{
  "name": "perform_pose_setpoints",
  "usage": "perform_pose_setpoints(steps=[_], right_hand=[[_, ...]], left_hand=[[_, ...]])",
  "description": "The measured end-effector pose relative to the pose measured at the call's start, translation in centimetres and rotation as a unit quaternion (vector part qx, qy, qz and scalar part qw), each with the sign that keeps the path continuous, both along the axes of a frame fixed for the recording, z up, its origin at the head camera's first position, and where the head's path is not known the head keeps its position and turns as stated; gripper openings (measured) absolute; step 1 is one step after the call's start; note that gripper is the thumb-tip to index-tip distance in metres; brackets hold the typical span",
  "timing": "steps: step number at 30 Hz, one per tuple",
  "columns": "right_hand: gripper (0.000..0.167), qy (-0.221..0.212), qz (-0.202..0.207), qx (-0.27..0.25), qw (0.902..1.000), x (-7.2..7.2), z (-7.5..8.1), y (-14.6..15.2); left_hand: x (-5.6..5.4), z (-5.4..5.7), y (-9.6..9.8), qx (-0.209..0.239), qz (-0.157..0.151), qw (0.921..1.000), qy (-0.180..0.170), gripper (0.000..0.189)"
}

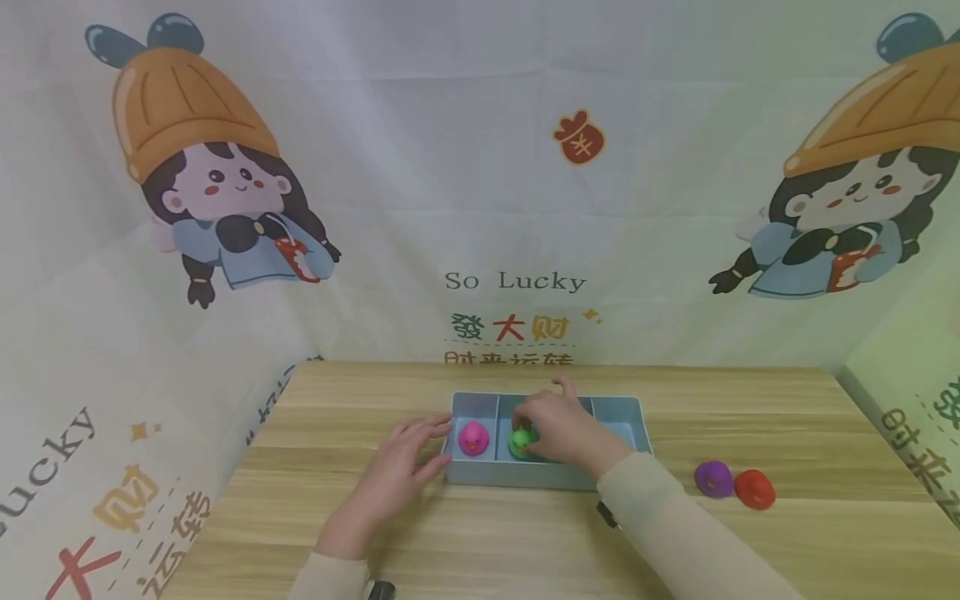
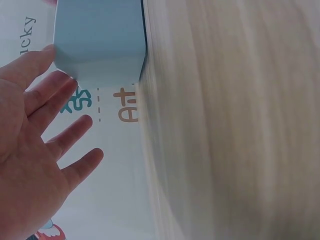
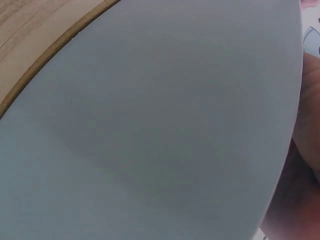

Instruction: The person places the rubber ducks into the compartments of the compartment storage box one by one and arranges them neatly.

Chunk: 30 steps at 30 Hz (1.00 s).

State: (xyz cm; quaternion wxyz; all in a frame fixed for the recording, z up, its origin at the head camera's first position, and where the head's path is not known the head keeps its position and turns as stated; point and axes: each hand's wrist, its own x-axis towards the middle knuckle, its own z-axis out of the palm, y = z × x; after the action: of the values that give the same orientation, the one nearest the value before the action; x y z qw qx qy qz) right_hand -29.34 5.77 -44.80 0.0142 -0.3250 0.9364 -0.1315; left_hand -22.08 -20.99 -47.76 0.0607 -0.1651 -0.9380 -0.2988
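Observation:
A light blue divided box (image 1: 510,475) sits on the wooden table. In its left compartment is a pink rubber duck (image 1: 473,439). My right hand (image 1: 566,427) reaches over the front wall and pinches a green rubber duck (image 1: 519,444) at the middle compartment, partly covering it. My left hand (image 1: 393,475) is at the box's left end; the left wrist view shows its fingers spread, with thumb and fingertips right at the end wall (image 2: 100,45). In the right wrist view the box's front wall (image 3: 150,125) hides most of the right hand (image 3: 306,135).
To the right of the box, a purple duck (image 1: 713,479) and a red duck (image 1: 754,489) lie side by side on the table (image 1: 525,542). A printed cloth (image 1: 465,167) with cartoon figures hangs behind the table and along its sides.

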Motion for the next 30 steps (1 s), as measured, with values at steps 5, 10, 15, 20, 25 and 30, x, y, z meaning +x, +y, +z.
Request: perform_pose_setpoints(steps=[5, 10, 15, 20, 25, 30], right_hand=[[0.022, -0.008, -0.004, 0.003, 1.0000, -0.1, -0.1, -0.2], [0.020, -0.017, -0.003, 0.006, 0.9998, 0.0, -0.2, -0.3], [0.023, -0.011, 0.004, -0.009, 0.9999, 0.1, -0.3, 0.0], [0.031, 0.007, -0.002, -0.038, 0.9992, 0.5, -0.3, 0.7], [0.034, 0.029, -0.003, -0.071, 0.9970, 1.3, -0.1, 1.6], [0.033, 0.066, -0.012, -0.103, 0.9924, 2.0, -0.3, 2.5]], left_hand=[[0.0, 0.0, 0.1, 0.002, 0.000, 1.0000, 0.003, 0.048], [0.0, -0.1, 0.0, 0.003, -0.007, 0.9998, 0.017, 0.046], [-0.1, -0.4, -0.1, 0.000, -0.010, 0.9998, 0.016, 0.047], [-0.2, -0.4, -0.1, -0.001, -0.010, 0.9999, 0.012, 0.047], [-0.2, -0.3, 0.0, -0.002, -0.008, 1.0000, 0.006, 0.047], [-0.1, -0.3, 0.0, -0.002, -0.008, 0.9999, 0.010, 0.047]])
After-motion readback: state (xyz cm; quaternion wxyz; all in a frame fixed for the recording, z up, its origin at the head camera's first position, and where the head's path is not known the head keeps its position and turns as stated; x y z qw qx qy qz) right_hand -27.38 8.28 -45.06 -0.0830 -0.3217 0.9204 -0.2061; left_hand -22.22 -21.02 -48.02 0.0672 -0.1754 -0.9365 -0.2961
